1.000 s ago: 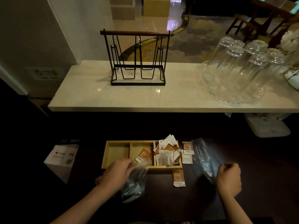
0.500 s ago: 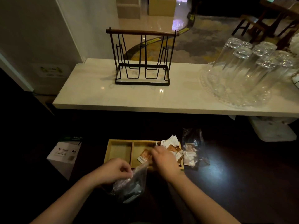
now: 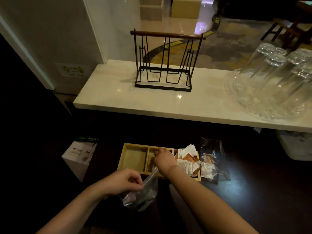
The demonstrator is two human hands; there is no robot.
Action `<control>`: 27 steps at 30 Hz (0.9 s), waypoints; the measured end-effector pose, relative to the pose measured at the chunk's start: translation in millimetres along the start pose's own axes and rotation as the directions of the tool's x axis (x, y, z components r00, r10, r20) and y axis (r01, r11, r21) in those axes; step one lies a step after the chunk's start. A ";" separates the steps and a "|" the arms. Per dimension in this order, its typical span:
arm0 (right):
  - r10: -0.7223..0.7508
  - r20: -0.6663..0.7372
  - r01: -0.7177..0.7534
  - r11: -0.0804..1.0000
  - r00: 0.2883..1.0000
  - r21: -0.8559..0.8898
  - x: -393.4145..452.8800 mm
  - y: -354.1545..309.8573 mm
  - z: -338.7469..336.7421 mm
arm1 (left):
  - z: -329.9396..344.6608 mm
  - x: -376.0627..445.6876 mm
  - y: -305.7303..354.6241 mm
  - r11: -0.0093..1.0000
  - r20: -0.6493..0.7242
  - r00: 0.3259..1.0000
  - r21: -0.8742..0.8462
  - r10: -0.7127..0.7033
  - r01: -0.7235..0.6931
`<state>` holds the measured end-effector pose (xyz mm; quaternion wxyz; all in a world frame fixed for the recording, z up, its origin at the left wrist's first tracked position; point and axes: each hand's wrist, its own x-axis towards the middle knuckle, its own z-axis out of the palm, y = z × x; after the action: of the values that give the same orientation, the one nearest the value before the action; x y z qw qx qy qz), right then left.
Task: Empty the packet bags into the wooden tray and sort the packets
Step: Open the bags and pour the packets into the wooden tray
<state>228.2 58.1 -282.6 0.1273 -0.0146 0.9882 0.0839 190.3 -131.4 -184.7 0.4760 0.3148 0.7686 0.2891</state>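
The wooden tray (image 3: 133,159) sits on the dark table, its three compartments side by side. The left one shows bare wood; the right one is heaped with white and orange packets (image 3: 187,159) that spill over its edge. The person's right hand (image 3: 164,160) reaches into the middle compartment with fingers curled downward; whether they pinch a packet I cannot tell, as the hand covers what lies beneath. The left hand (image 3: 125,180) is nearer the body, just in front of the tray, fingers and thumb gripping the top of a clear plastic bag (image 3: 141,195) with dark contents, which hangs down from the grip. The right forearm crosses above that bag's upper corner.

Just right of the tray lies a second clear bag (image 3: 213,159), crumpled, with a few packets in it. To the left stands a white A4 paper box (image 3: 77,154). Behind, a pale marble counter (image 3: 118,97) carries a black wire rack (image 3: 164,65) with a wooden top bar and, at the right, upturned glasses (image 3: 276,73) on a glass tray (image 3: 236,97).
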 end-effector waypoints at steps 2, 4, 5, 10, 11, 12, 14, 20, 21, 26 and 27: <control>0.147 -0.083 -0.118 0.953 0.986 0.278 -11.3 7.1 -12.5 | 0.5 -1.9 -0.7 1.000 0.000 1.000 -0.029 -0.009 0.009; 0.381 -0.091 -0.268 0.782 0.920 0.563 -29.1 24.5 -17.6 | 0.9 -3.9 -2.3 0.997 0.001 1.000 -0.077 -0.028 0.028; 0.481 -0.067 -0.329 0.688 0.874 0.648 -40.2 36.1 -15.5 | 1.0 -4.9 -2.8 0.990 0.009 0.999 -0.134 -0.039 0.039; 0.633 0.013 -0.474 0.565 0.774 0.675 -86.1 53.1 10.5 | 4.8 -8.7 4.4 0.902 0.043 0.999 -0.429 -0.025 0.041; 0.626 0.000 -0.466 0.581 0.780 0.668 -88.0 46.9 13.8 | 5.7 -8.7 6.6 0.871 0.049 0.999 -0.489 -0.021 0.042; 0.626 -0.014 -0.462 0.591 0.780 0.661 -89.0 41.2 16.6 | 7.0 -7.5 8.7 0.836 0.061 0.998 -0.547 -0.014 0.045; 0.623 -0.051 -0.455 0.622 0.781 0.637 -85.7 31.2 18.9 | 7.2 -6.0 12.6 0.755 0.081 0.997 -0.654 0.003 0.051; 0.562 -0.117 -0.443 0.748 0.819 0.494 -71.4 33.1 12.7 | 8.1 -4.6 21.7 0.715 0.050 0.998 -0.699 0.048 0.001; 0.548 -0.114 -0.451 0.774 0.828 0.443 -70.0 35.5 16.1 | 9.1 -5.0 22.8 0.723 0.037 0.998 -0.691 0.050 -0.011; 0.403 -0.001 -0.382 0.870 0.915 0.311 -73.1 36.9 28.1 | 9.5 -6.2 27.4 0.729 -0.036 0.996 -0.680 0.076 -0.080; 0.378 0.003 -0.360 0.879 0.926 0.312 -74.5 36.5 27.5 | 8.8 -6.1 26.9 0.731 -0.049 0.995 -0.676 0.082 -0.094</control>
<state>305.3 99.2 -283.9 0.0812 0.1913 0.9770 -0.0485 206.0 -117.6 -164.6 0.5374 0.1537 0.5990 0.5734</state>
